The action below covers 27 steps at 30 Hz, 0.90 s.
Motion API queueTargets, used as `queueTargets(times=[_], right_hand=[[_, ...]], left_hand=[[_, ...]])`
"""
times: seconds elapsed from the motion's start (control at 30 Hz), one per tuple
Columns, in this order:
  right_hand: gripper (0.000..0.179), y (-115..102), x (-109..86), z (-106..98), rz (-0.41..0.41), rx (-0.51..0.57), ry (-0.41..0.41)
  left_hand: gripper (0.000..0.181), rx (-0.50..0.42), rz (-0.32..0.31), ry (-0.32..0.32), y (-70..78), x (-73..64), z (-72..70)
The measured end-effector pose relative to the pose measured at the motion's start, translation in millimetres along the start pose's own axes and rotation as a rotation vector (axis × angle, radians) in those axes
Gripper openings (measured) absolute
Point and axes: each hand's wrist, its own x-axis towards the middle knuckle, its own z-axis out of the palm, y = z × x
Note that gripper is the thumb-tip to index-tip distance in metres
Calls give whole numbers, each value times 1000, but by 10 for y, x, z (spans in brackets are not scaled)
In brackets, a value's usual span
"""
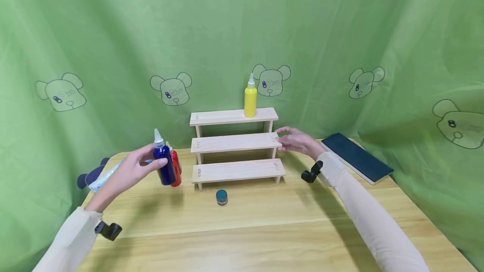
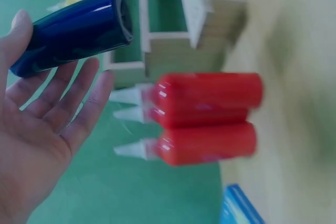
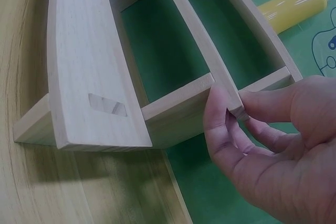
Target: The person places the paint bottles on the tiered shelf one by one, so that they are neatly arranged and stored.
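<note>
My left hand (image 1: 136, 167) grips a dark blue squeeze bottle (image 1: 164, 165) with a white pointed nozzle, raised above the table at the left. Behind it, partly hidden in the head view, are red squeeze bottles (image 1: 176, 171); the left wrist view shows three red bottles (image 2: 210, 142) close together, apart from the hand. With my right hand (image 1: 296, 141) I pinch the right end of the middle step of a three-step wooden shelf (image 1: 234, 142), thumb above and fingers below. On the top step stands a yellow squeeze bottle (image 1: 250, 100), upright.
A small jar with a teal lid (image 1: 222, 196) stands in front of the shelf. To the right lies a dark flat board (image 1: 357, 156) with a pale edge. A blue-white packet (image 1: 106, 175) and dark purple item (image 1: 90, 175) lie at the left edge. A green curtain (image 1: 219, 32) hangs behind.
</note>
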Motion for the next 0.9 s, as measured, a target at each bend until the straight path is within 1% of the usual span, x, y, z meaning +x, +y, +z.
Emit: queueTargets(times=[0.03,0.13,0.27,0.37,0.47,0.63,0.8,0.9], right_hand=[[56,3,7,6,11,-16,14],[58,19,49,3,37,-16,36],[59,25,71,5,51,7,37],[59,10,57,18,51,6,32],[57,-10,43,24,49,1,33],[57,-25,40,10,42,-15,44],[58,-23,48,2,54,-9,52],[58,-18,48,7,57,-15,57]], left_hand=[[53,-13,1,-2,49,43,-11],[57,-54,10,-2,153,200,-47],[58,-71,24,11,248,439,-103],[58,-104,14,16,313,626,-133],[59,-150,1,29,370,810,-133],[61,-223,-20,83,428,1085,-62],[57,-317,-8,150,434,1334,55],[57,-336,8,167,423,1480,133]])
